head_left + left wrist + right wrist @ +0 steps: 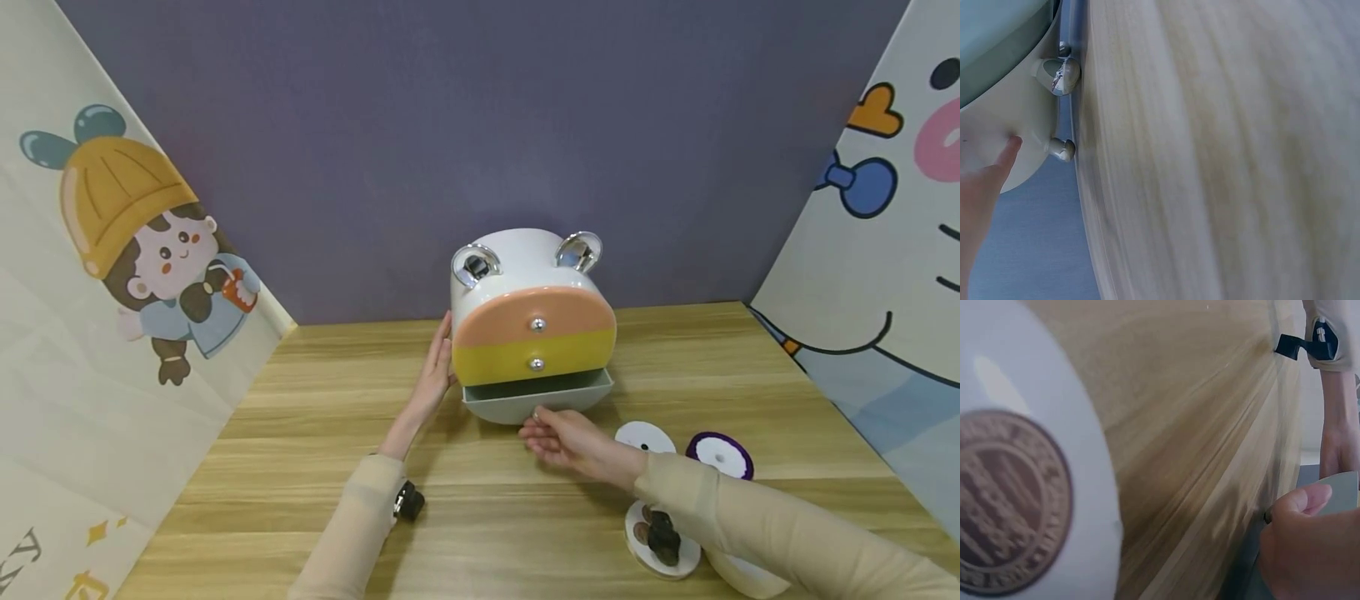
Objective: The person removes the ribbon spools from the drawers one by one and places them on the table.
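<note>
A small rounded drawer box [517, 260] with silver ears stands on the table near the back wall. Its orange drawer [495, 321] and yellow drawer [487, 360] are closed, each with a silver knob. The grey bottom drawer [495, 407] is pulled partly out. My right hand [570, 440] pinches that drawer's knob, which the fingers mostly hide. Against the box's left side rests my left hand [433, 379], fingers extended; in the left wrist view a fingertip [1013, 144] touches the pale wall of the box.
Right of the box lie a white spool [643, 433] and a purple-rimmed spool [720, 457]. Closer in, partly under the right forearm, is a round white item [651, 560] with brown marks. A blue-grey wall [375, 167] rises behind the wooden table [300, 467].
</note>
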A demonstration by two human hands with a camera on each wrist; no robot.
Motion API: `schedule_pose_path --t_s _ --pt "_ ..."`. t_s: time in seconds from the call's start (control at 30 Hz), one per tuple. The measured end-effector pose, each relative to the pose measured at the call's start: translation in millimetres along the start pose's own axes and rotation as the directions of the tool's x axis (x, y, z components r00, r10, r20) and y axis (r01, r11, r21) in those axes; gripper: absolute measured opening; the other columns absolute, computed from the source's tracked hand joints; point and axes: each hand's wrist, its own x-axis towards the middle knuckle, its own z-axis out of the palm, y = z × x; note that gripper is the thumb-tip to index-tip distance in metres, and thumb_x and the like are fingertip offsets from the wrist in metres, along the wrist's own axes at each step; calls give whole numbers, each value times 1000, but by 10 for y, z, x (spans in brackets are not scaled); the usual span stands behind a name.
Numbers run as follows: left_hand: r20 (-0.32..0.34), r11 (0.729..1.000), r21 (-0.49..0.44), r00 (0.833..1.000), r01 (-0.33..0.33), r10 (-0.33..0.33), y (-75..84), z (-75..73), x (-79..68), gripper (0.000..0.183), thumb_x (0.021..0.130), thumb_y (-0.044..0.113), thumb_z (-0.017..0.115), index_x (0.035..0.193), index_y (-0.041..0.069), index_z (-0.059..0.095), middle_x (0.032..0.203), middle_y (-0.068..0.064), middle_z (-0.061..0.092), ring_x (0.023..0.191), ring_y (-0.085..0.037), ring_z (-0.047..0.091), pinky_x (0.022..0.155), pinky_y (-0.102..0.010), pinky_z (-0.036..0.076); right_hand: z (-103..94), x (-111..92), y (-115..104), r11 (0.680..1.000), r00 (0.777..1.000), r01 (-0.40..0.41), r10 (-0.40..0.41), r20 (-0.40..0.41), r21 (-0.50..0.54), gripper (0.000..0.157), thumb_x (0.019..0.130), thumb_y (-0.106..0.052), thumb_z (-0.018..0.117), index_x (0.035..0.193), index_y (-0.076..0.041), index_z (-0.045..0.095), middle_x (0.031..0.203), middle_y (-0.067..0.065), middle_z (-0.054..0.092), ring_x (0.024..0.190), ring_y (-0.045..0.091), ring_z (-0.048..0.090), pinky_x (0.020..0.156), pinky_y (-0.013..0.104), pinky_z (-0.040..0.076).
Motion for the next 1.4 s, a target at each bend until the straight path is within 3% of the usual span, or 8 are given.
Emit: schedule_pose_path --t_s 0.27,0.6,0.77,1.0,1.13,1.3,1.4 --pt "-21 1000 14 1000 -11 12 -222 -68 80 51 110 38 21 159 37 8 169 6 0 155 -33 14 114 -65 35 7 105 -29 1000 1000 -7 6 -24 -22 35 108 -24 37 114 7 54 82 -2 69 68 3 64 64 14 56" --pt "-21 999 20 999 -29 29 -222 -41 90 54 107 50 27 158 41 12 169 9 3 154 -33 17 112 -64 38 -33 194 -113 999 999 -12 10 -43 -50 39 108 -28 37 118 6 52 84 -3 68 68 2 64 64 16 56" --pt "-14 1000 20 1000 -21 22 -238 -16 95 55 106 52 29 157 43 13 169 8 3 155 -33 14 112 -67 34 -66 215 -117 998 999 -17 14 -46 -56 39 108 -28 37 120 7 51 82 -4 69 67 2 64 63 17 56" --pt "-4 1000 11 1000 -18 18 -228 48 32 55 109 44 25 160 34 9 169 4 2 155 -35 13 112 -68 32 -124 186 -84 995 999 -37 34 -34 -90 43 108 -30 39 121 9 53 82 -4 70 67 2 64 63 18 56" --pt "18 1000 20 1000 -22 21 -124 66 -4 54 110 36 22 161 27 6 170 -3 0 154 -39 14 112 -67 35 -142 158 -107 993 999 -48 45 -28 -107 43 107 -30 40 123 8 53 82 -4 70 68 3 63 64 18 56" --pt "26 995 93 999 -35 32 -98 -85 23 53 111 27 24 161 23 8 169 -7 2 153 -42 16 113 -67 35 -135 112 -191 980 999 -46 44 -16 -194 49 106 -36 43 127 8 47 89 -3 65 71 5 61 68 19 57" --pt "15 987 153 999 -48 46 -132 -212 -11 53 111 24 26 161 21 11 168 -10 8 151 -43 19 114 -67 32 -169 6 -222 937 999 34 -36 2 -349 55 106 -37 43 130 12 45 102 7 64 75 5 62 71 22 59"
